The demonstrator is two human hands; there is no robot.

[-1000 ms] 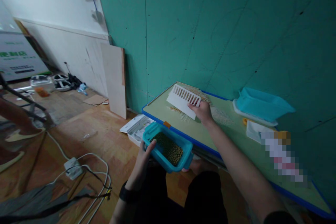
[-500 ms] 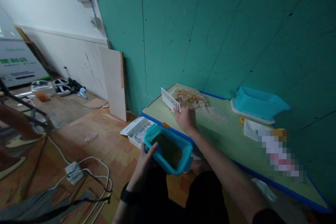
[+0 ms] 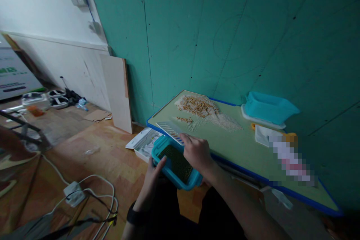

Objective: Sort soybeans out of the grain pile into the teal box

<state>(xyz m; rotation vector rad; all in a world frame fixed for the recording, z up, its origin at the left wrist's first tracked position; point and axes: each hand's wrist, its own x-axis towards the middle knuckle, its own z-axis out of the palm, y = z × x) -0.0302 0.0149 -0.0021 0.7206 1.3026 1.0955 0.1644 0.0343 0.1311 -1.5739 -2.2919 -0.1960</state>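
Note:
My left hand [image 3: 155,170] grips the near left side of a blue plastic container [image 3: 198,180], thumb over its rim. Small green beans [image 3: 176,161] lie inside it. In my right hand [image 3: 198,153] is a white slotted plastic scraper [image 3: 170,131], tilted over the table's front edge and the container's far rim. Behind the scraper, on the pale green table [image 3: 230,146], a short row of yellow beans [image 3: 184,119] lies apart from a larger heap of yellow beans [image 3: 197,105]. White rice grains [image 3: 227,120] spread around and to the right of that heap.
A second blue container [image 3: 270,108] stands on a white lid at the table's back right, near a white and orange item [image 3: 264,135] and a blurred packet. An open white box [image 3: 143,144] sits below the table. A power strip [image 3: 74,194] with cables lies on the floor.
My right hand has drawn the scraper towards me, from beside the heap to the table edge above the container. A short row of yellow beans now shows behind it. The view has shifted slightly.

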